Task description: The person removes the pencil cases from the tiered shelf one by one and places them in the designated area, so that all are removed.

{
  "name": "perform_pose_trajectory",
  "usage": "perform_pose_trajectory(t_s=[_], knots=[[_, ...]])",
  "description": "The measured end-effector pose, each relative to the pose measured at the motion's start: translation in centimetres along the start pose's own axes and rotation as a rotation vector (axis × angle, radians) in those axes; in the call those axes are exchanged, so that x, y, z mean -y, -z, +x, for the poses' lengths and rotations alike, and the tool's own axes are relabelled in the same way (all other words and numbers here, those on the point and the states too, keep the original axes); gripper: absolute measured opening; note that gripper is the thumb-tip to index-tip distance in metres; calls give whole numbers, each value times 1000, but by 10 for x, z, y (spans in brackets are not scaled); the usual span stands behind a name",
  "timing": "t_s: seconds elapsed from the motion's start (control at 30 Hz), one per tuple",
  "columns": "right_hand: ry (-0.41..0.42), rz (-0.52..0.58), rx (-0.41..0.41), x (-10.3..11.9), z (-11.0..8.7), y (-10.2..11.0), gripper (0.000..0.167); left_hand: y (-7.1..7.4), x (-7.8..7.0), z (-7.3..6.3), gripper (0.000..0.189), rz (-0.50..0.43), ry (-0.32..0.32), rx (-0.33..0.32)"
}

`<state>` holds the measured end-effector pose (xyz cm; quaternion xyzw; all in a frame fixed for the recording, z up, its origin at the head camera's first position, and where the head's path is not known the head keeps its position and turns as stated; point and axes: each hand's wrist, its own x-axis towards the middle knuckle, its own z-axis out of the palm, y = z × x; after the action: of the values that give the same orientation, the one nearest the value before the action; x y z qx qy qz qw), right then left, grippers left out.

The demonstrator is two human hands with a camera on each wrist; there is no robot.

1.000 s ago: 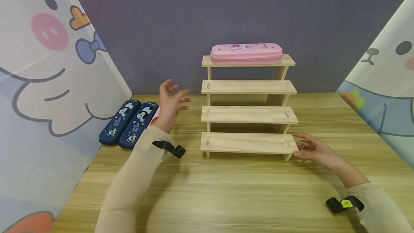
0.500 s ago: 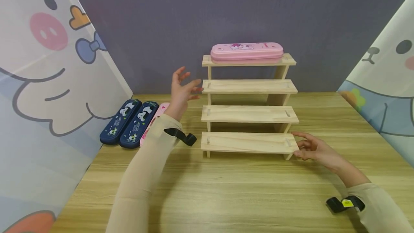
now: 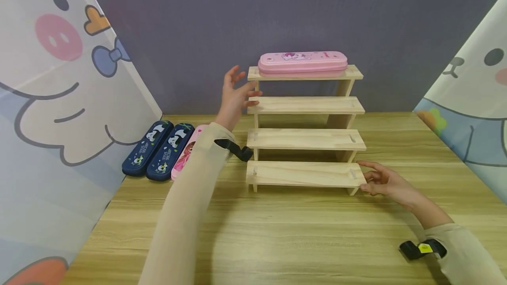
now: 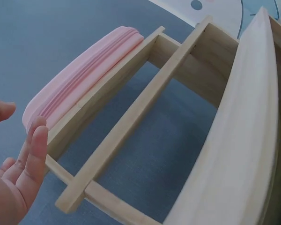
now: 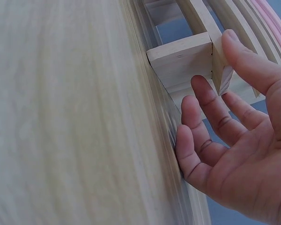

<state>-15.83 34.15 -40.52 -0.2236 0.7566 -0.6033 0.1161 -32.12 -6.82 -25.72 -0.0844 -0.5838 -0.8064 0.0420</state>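
A wooden four-step rack point(image 3: 305, 139) stands on the table, with a pink pencil case point(image 3: 303, 63) lying lengthwise on its top step. My left hand point(image 3: 233, 100), fingers spread and partly bent, is by the rack's upper left end and holds nothing. In the left wrist view its fingertips point(image 4: 39, 136) appear close to the near end of the pink pencil case point(image 4: 84, 77); whether they touch cannot be told. My right hand point(image 3: 386, 184) grips the right end of the lowest step, thumb on the board's end and fingers curled beneath it in the right wrist view.
Left of the rack, two navy panda pencil cases point(image 3: 147, 148) and a second pink pencil case point(image 3: 186, 157), partly behind my left sleeve, lie side by side on the wood-grain table point(image 3: 277, 232). A grey wall point(image 3: 198, 34) rises behind, with cartoon-printed panels at both sides.
My left hand has moved right and upward, from beside the pencil cases on the left to the rack's upper left end. My right hand and the rack have stayed put.
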Motion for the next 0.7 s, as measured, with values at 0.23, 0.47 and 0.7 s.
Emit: perform_pose_trajectory(t_s=[0.23, 0.47, 0.7], knots=[[6, 15, 2, 0, 0, 1, 67, -15, -3, 14, 78, 12, 25, 18], [11, 11, 1, 0, -1, 1, 67, -30, -5, 25, 78, 9, 49, 54], [-4, -4, -2, 1, -1, -1, 66, -40, -9, 33, 88, 99, 65, 83]])
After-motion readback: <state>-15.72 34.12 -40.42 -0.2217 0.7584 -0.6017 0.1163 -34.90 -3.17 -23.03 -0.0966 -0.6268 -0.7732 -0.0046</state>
